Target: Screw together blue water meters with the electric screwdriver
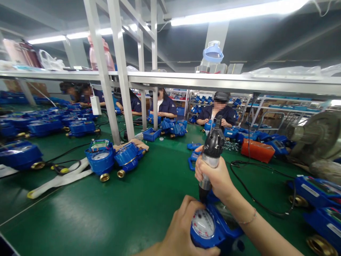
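Head view: water meters (101,158) and black cable (241,190) around right hand (213,177)

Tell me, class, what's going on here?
A person's left hand steadies a blue water meter on a green bench mat while their right hand holds a black electric screwdriver down on it. Co-workers in navy jackets sit farther along the bench among more blue meters.
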